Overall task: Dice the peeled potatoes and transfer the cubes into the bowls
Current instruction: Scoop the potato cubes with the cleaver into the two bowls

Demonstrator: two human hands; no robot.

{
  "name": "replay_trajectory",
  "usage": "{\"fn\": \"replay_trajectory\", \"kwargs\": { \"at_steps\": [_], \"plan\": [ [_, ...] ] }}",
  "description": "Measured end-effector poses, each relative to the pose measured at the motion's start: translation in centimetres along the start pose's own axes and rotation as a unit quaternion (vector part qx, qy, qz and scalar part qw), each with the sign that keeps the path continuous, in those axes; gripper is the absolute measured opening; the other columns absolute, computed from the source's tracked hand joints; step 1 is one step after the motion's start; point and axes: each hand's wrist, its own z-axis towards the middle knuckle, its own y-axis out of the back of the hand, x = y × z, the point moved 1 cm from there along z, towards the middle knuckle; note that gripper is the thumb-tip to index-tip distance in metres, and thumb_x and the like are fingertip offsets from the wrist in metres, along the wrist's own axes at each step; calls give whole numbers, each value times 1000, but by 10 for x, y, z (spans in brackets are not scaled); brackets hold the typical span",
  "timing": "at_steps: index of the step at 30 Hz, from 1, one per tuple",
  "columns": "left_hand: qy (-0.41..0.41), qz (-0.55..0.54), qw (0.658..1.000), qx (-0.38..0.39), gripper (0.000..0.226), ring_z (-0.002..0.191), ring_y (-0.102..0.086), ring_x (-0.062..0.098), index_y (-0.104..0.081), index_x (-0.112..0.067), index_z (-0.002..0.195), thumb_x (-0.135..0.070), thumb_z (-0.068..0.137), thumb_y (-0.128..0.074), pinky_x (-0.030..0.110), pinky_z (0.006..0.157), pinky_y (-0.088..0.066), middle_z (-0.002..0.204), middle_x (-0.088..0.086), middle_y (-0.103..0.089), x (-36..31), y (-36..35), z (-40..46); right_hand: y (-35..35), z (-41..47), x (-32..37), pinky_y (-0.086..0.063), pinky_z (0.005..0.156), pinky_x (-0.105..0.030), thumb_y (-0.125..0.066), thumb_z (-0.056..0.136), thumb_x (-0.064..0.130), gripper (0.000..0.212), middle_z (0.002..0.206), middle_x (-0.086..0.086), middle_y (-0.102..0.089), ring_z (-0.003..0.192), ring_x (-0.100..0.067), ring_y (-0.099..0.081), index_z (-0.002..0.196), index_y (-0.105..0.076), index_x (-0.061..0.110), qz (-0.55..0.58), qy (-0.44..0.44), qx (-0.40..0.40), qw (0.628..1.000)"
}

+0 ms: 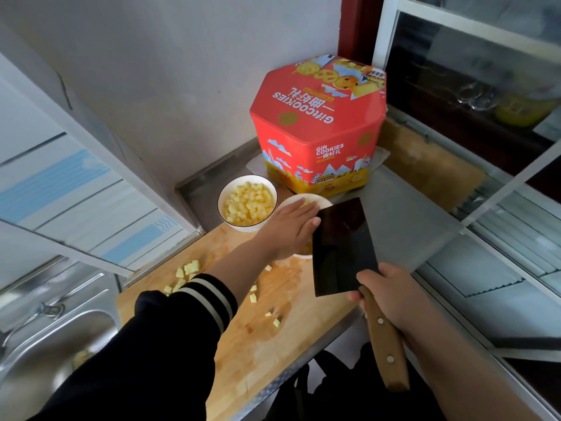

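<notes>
A white bowl (225, 194) full of potato cubes stands at the far end of the wooden cutting board (243, 338). A second white bowl (321, 202) sits right of it, mostly hidden under my left hand (291, 227), which lies flat with straight fingers over it, thumb against the cleaver's blade. My right hand (391, 296) grips the wooden handle of the dark cleaver (341, 247), whose broad blade tilts up beside that bowl. Several loose potato cubes (189, 268) lie scattered on the board.
A red cookie tin (318, 129) stands behind the bowls in the corner. A steel sink (48, 335) is at the left of the board. A steel counter (406, 217) runs right toward a window frame.
</notes>
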Motion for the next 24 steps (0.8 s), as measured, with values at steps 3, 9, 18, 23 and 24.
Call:
{"fn": "replay_trajectory", "kwargs": {
  "at_steps": [3,9,18,23,24],
  "plan": [
    [34,-58,997,-48,56,144,-28,15,-48,-19,144,-43,105,-17,28,115,-17,149,-2,-46,2,4,-12,3,-2,-3,-40,46,-23,-52,94,10,16,58,-8,-64,44,-9,-47,80,-45,6,-19,19,-7,1000],
    [45,-63,990,-116,41,134,-41,10,-61,-19,129,-36,105,-34,32,110,-35,139,-3,-56,3,11,-39,4,-3,-8,-45,48,-19,-58,94,19,23,58,-2,-62,47,-7,-52,91,-57,-3,-98,82,-16,992],
    [217,-14,969,-122,39,140,-32,16,-48,-29,138,-36,100,-46,37,113,-29,148,-8,-41,55,-42,-127,-22,-1,-13,-50,63,-31,-57,95,32,10,84,-15,-63,74,-22,-62,95,-57,21,-296,175,63,937],
    [119,56,990,47,70,149,-5,24,-18,-31,153,-55,93,-48,50,121,-14,162,-5,-8,35,-77,-120,-34,3,-27,-45,63,-32,-58,94,29,22,84,-25,-61,70,-29,-59,91,-58,7,-284,144,35,947],
    [130,48,989,42,71,148,-9,26,-20,-31,152,-55,92,-50,50,120,-18,160,-4,-12,34,-78,-117,-34,4,-29,-47,65,-34,-58,94,28,23,82,-25,-62,71,-29,-60,91,-58,5,-277,136,30,951]
  ]
}}
